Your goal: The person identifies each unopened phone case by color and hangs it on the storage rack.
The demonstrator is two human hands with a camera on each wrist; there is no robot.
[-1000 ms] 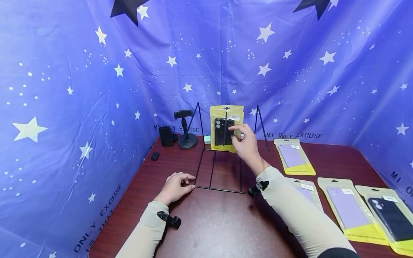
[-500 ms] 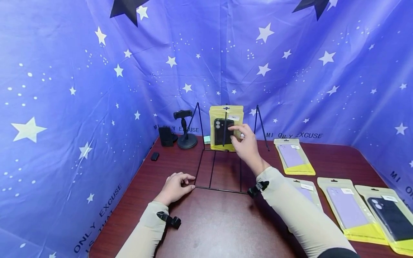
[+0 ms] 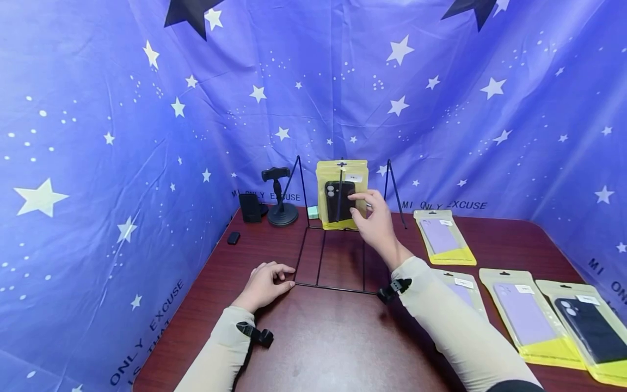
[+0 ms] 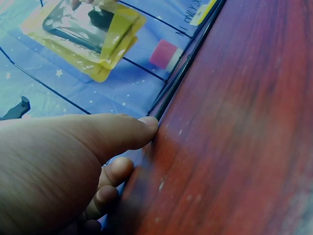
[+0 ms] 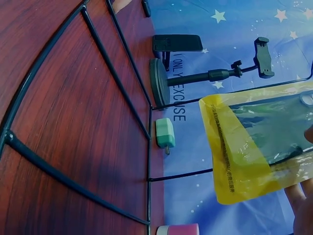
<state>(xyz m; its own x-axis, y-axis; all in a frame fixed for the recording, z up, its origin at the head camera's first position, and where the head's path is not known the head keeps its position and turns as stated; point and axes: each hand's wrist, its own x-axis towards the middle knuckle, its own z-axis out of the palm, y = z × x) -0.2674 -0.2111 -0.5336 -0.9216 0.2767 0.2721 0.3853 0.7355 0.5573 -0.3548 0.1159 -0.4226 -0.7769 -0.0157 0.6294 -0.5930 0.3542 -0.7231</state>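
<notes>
A black wire display rack (image 3: 318, 261) stands on the table. From it hangs a clear-and-yellow pouch (image 3: 329, 170) with a black phone case (image 3: 333, 202) inside. My left hand (image 3: 262, 286) grips the rack's front left corner; in the left wrist view the thumb (image 4: 139, 128) lies on the bar, with the other fingers curled below. My right hand (image 3: 379, 223) holds the pouch by its right side, thumb and index bent over its front. In the right wrist view a fingertip (image 5: 309, 134) shows on the pouch (image 5: 220, 147), other fingers at its edge, partly cut off.
Pouches with lilac phone cases (image 3: 441, 235) and a black one (image 3: 588, 326) lie at the right. Behind the rack's left side are a phone stand (image 3: 282, 214), a black block (image 3: 251, 208) and a mint-green item (image 5: 165, 132). A small black piece (image 3: 233, 238) lies nearby.
</notes>
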